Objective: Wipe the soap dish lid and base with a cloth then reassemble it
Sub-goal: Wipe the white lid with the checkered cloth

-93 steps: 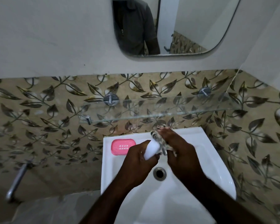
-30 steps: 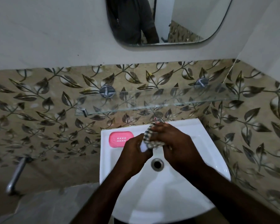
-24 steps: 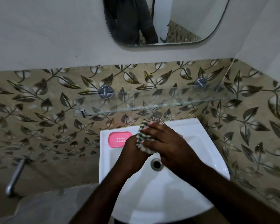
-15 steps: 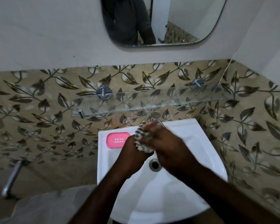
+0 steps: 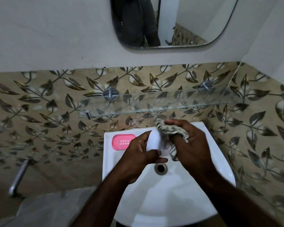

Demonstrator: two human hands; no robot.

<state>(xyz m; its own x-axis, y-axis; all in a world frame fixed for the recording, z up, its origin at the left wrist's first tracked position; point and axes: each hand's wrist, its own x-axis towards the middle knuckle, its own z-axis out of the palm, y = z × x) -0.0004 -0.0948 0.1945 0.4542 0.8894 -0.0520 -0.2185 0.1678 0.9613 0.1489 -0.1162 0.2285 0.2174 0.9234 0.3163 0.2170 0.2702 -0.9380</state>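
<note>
Cloth that half a second ago bunched over the white soap dish lid, hiding it, now sits drawn back to the right, so the lid's smooth white face shows again. Both hands are still over the sink, just above its drain hole, and have moved little from there. The lid stands on edge between the hands, above the drain. The left hand is curled around the lid, fingers behind it and thumb across its lower front. The right hand is closed on the striped cloth, which touches the lid's right edge and hangs down past the palm. The pink soap dish base lies flat on the sink's back left ledge, apart from the hands, left of the lid.
</note>
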